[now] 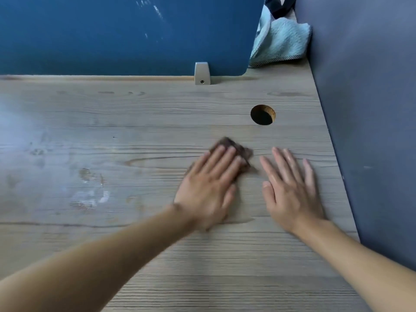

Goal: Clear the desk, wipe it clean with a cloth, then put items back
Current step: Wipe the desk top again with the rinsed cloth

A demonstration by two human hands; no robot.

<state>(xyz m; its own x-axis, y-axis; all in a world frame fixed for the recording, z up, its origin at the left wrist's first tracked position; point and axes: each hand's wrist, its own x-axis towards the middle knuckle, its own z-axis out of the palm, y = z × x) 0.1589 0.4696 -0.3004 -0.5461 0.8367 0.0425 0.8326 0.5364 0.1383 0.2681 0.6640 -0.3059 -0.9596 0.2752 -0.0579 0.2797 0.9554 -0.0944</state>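
view: head camera, looking down at one corner of the desk; two bare forearms reach in from the bottom edge.
desk: grey-brown wood-grain top.
cloth: small brown rag lying on the desk right of centre, mostly covered by fingers; its far edge and right corner show past the fingertips; blurred.
left hand: palm down, fingers straight and close together, pressing flat on the cloth, not curled round it; blurred like the cloth.
right hand: released, fingers spread flat on the bare desk just beside the cloth, on its right; it holds nothing.
cable hole: round cut-out in the desk beyond both hands.
smears: pale patches on the desk well left of the left hand.
blue partition: upright along the desk's back edge, lower right corner rounded.
bracket: grey clamp at the foot of the blue partition.
side panel: grey-blue, upright along the desk's right edge.
towel: light blue terry with dotted trim, bunched in the back corner between blue partition and side panel.
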